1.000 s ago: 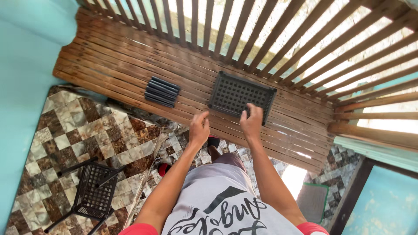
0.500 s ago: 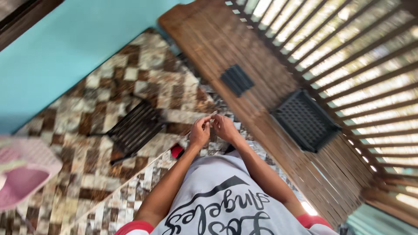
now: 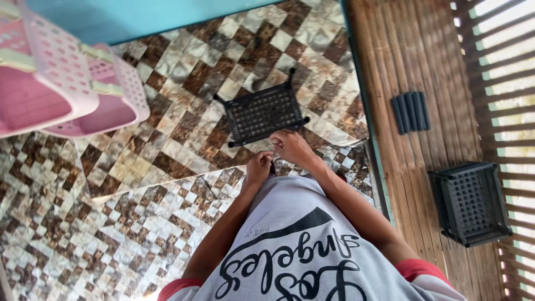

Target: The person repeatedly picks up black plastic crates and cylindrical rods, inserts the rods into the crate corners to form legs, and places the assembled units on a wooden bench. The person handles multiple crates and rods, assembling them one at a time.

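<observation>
The floor (image 3: 167,111) is showing a checkered pattern of brown, cream and grey squares set diagonally. The rack (image 3: 265,113) lying on it is showing black, with a fine mesh grid. A second rack (image 3: 471,203), also black and gridded, is sitting on the slatted platform (image 3: 401,56), which is showing warm brown stripes. The bundle of tubes (image 3: 411,112) is showing black. The baskets (image 3: 61,83) are showing pink with rows of small holes. The wall (image 3: 139,17) is showing turquoise. The shirt (image 3: 301,245) is showing grey with black lettering and red sleeves.

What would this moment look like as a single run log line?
left hand beside right hand, fingers together | near black mesh shelf on tiled floor | pink baskets upper left | second black shelf on slatted bench
</observation>
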